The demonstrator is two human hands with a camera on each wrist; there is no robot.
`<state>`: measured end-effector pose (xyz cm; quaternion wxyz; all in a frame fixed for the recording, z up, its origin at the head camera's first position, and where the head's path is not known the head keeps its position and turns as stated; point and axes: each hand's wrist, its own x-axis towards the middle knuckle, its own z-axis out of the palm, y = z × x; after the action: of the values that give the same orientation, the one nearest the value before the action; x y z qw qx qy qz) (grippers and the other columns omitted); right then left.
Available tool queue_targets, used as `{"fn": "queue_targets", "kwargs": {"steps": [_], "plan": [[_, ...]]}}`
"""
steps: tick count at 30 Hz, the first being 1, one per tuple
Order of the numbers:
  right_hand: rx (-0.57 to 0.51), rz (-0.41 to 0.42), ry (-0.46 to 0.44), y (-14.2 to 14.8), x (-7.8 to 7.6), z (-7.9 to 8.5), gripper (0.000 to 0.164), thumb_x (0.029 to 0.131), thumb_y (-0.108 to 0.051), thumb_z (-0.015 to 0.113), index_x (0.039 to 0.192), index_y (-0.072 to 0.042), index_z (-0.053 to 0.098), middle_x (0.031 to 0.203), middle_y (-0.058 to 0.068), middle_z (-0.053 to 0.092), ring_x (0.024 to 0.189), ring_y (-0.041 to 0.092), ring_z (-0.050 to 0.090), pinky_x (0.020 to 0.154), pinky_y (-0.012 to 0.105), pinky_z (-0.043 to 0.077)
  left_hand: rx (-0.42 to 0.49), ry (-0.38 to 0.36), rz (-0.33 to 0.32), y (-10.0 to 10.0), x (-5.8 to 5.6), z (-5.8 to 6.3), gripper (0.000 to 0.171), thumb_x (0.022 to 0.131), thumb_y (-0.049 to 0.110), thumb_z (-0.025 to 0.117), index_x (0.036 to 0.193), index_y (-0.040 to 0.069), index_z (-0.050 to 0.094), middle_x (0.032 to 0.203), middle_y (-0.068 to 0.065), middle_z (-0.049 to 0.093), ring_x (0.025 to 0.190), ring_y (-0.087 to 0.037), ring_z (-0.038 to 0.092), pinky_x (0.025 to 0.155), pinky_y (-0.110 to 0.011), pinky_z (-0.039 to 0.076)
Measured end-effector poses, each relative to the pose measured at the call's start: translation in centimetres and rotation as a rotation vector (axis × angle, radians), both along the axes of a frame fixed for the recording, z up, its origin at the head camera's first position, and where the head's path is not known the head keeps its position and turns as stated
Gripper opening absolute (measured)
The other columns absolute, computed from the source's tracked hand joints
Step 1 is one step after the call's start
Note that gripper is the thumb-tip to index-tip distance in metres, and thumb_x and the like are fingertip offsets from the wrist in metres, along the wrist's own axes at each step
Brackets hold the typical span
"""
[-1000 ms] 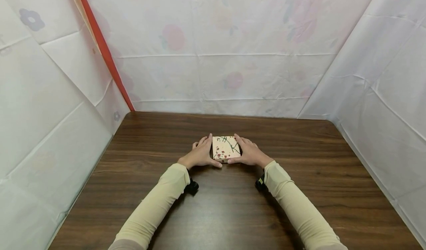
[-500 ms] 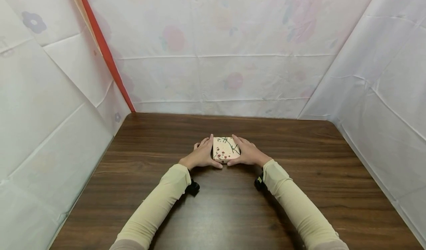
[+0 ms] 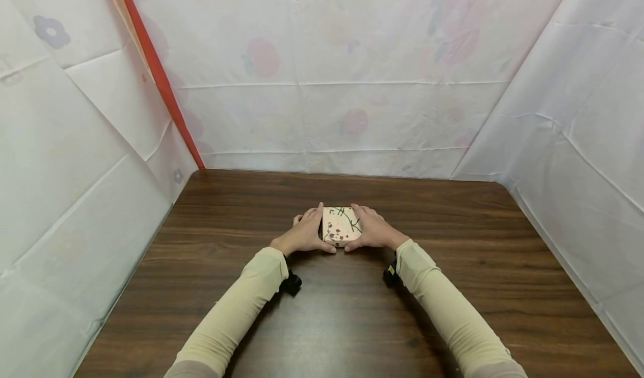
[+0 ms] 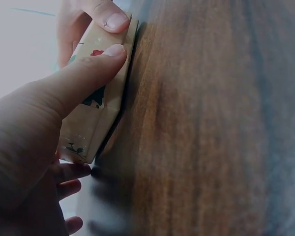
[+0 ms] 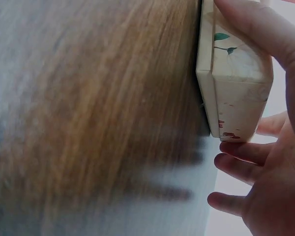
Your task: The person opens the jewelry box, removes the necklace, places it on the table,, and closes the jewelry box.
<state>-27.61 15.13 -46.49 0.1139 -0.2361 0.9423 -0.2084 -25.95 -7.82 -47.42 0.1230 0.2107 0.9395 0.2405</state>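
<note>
A small cream box point(image 3: 341, 224) printed with red blossoms and dark green branches sits on the brown wooden table point(image 3: 332, 322). My left hand point(image 3: 303, 233) grips its left side, and my right hand point(image 3: 377, 231) grips the right. Both thumbs lie along the near face, their tips close together. In the left wrist view the box point(image 4: 91, 120) shows a slightly wider rim at its bottom, beside the tabletop. The right wrist view shows the box point(image 5: 242, 96) between the right thumb and index finger; the other fingers extend past its far corner. Its far side is mostly hidden.
White sheets with faint fruit and flower prints hang behind the table point(image 3: 322, 115) and along both sides. A red strip point(image 3: 158, 73) runs down the back left corner. A black wrist camera point(image 3: 292, 283) sits under the left cuff, another point(image 3: 390, 275) under the right.
Both hands stay around the box. The right hand has shifted very slightly to the left against it; the box itself has hardly moved.
</note>
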Motion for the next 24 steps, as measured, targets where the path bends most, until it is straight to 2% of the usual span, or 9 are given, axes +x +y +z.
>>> {"fn": "queue_targets", "kwargs": {"steps": [10, 24], "plan": [[-0.012, -0.011, 0.040, 0.30, 0.15, -0.17, 0.115, 0.064, -0.057, 0.085, 0.151, -0.006, 0.029, 0.142, 0.018, 0.044, 0.129, 0.033, 0.042, 0.106, 0.049, 0.038, 0.003, -0.013, 0.005, -0.01, -0.04, -0.29, 0.132, 0.070, 0.056, 0.082, 0.157, 0.004, -0.004, 0.162, -0.015, 0.018, 0.151, -0.033, 0.013, 0.115, -0.058, 0.014], [-0.045, -0.025, 0.051, 0.59, 0.68, 0.00, 0.109, 0.064, -0.058, 0.083, 0.146, -0.007, 0.034, 0.135, 0.016, 0.049, 0.121, 0.030, 0.046, 0.099, 0.048, 0.042, -0.026, 0.004, 0.017, 0.02, -0.21, -0.66, 0.132, 0.068, 0.057, 0.083, 0.157, 0.002, 0.002, 0.163, -0.016, 0.014, 0.151, -0.035, 0.006, 0.115, -0.057, 0.015]]}}
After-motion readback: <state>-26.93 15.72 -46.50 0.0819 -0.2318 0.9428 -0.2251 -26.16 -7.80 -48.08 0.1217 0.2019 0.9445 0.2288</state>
